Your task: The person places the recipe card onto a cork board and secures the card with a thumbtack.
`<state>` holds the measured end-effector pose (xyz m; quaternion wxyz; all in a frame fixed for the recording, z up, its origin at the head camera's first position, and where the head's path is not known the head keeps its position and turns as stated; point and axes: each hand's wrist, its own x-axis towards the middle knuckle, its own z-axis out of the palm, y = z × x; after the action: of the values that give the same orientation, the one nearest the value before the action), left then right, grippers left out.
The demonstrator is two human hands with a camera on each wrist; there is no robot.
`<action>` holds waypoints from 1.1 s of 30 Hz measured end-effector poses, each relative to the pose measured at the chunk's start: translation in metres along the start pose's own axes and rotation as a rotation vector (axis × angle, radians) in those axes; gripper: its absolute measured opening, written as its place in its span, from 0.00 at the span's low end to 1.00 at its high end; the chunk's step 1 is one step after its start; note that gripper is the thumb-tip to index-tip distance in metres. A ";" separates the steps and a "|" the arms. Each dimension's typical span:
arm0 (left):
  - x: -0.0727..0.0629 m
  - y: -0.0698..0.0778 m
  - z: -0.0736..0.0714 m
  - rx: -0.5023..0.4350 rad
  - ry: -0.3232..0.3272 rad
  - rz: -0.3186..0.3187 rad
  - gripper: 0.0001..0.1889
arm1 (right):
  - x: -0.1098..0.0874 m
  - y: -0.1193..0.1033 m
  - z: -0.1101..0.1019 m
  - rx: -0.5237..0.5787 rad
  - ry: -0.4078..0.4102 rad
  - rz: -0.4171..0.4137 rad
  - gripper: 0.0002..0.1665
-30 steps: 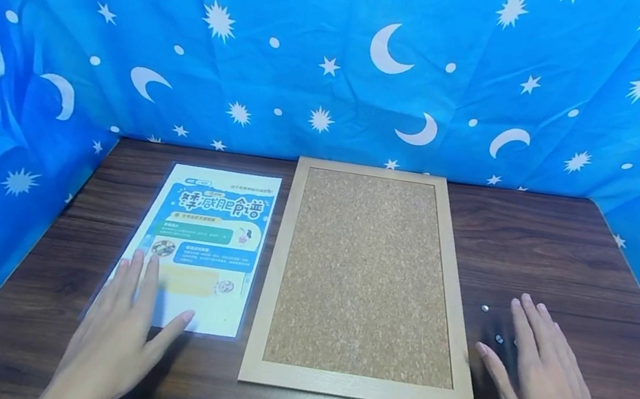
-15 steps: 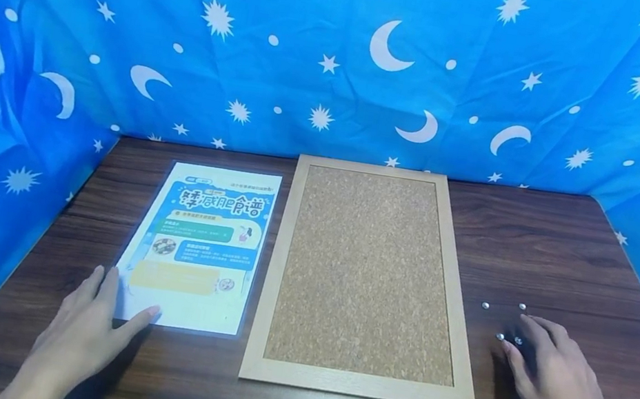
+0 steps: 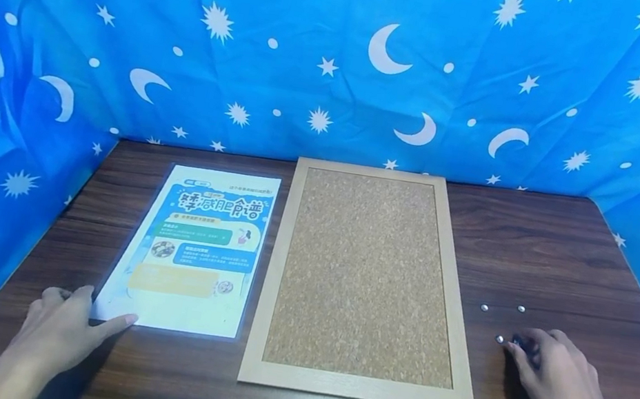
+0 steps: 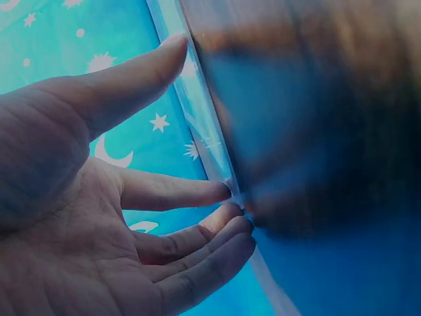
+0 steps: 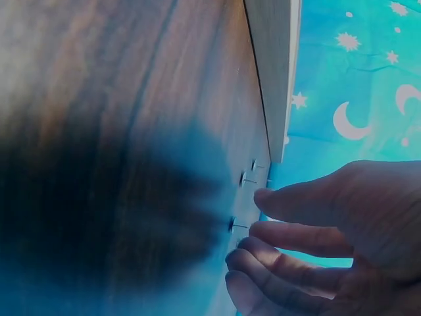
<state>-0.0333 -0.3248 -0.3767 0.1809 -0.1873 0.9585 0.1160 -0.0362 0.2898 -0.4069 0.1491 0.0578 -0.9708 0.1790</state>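
Observation:
A printed poster sheet (image 3: 186, 307) with a blue and white design lies on the left of the table. My left hand (image 3: 50, 331) is at its lower left corner, thumb spread along the bottom edge and fingers at the left side; in the left wrist view its fingertips (image 4: 227, 191) meet the sheet's edge. Silver thumbtacks (image 3: 499, 339) lie to the right of the framed cork board (image 3: 373, 278). Over one of them my right hand (image 3: 563, 384) bends its fingers. In the right wrist view a thumbtack (image 5: 233, 225) stands pin out near the index fingertip, with the thumb apart.
The cork board's pale wooden frame (image 3: 359, 387) lies between the sheet and the tacks on the dark wood table (image 3: 190, 381). A blue curtain (image 3: 288, 83) with stars and moons closes off the back and sides.
My left hand has slid off the sheet's face, left and toward me, to its corner. My right hand has lowered to the thumbtacks and bent its fingers. The sheet and board stay put.

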 end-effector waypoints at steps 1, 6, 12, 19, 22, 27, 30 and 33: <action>0.001 -0.001 -0.001 0.003 -0.004 0.006 0.62 | 0.001 0.000 0.000 -0.002 -0.006 0.004 0.09; 0.004 0.000 -0.005 -0.001 -0.028 0.009 0.58 | 0.005 0.002 0.002 -0.002 -0.059 0.046 0.07; 0.006 0.000 -0.008 -0.055 -0.068 -0.046 0.59 | 0.008 0.003 0.001 -0.008 -0.109 0.103 0.04; 0.010 -0.006 -0.009 -0.124 -0.099 -0.098 0.62 | 0.011 0.003 0.000 -0.014 -0.160 0.163 0.06; 0.011 -0.009 -0.009 -0.136 -0.109 -0.082 0.62 | 0.011 0.004 -0.001 -0.010 -0.169 0.170 0.06; 0.012 -0.012 -0.011 -0.160 -0.089 -0.046 0.49 | 0.011 0.003 -0.001 -0.005 -0.169 0.173 0.05; 0.012 -0.011 -0.013 -0.218 -0.056 -0.085 0.37 | 0.010 0.003 -0.001 -0.004 -0.144 0.161 0.04; 0.011 -0.011 -0.015 -0.314 -0.020 -0.093 0.31 | 0.010 0.002 -0.002 0.002 -0.123 0.151 0.04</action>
<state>-0.0427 -0.3424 -0.3688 0.1643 -0.2561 0.9171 0.2576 -0.0453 0.2920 -0.4029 0.0752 -0.0048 -0.9795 0.1869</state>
